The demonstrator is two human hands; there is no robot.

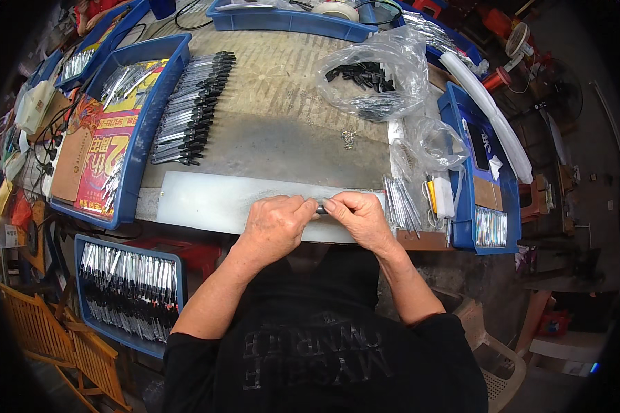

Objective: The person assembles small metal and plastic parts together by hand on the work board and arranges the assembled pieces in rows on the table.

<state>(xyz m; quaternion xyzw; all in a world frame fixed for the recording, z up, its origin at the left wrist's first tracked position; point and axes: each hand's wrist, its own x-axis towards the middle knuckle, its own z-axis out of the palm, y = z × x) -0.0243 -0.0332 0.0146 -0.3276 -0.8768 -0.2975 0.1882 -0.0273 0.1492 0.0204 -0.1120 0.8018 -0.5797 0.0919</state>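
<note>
Above the pale work board point(207, 199) at the table's near edge, my two hands meet with fingertips pinched. My left hand point(275, 221) and my right hand point(362, 219) grip a small black pen part point(320, 209) between them. Only its short dark middle shows; the fingers cover the rest, so I cannot tell whether a whole pen is there. Assembled clear pens with black ends point(189, 113) lie in a slanting row to the left. Loose thin silvery rods point(401, 203) lie just right of my right hand.
A clear bag of black pen parts point(362, 76) sits at the back right, with tiny metal bits point(348, 139) nearer. Blue trays stand left point(134, 186), right point(466, 237) and back point(289, 24). A lower blue tray point(79, 275) holds many pens.
</note>
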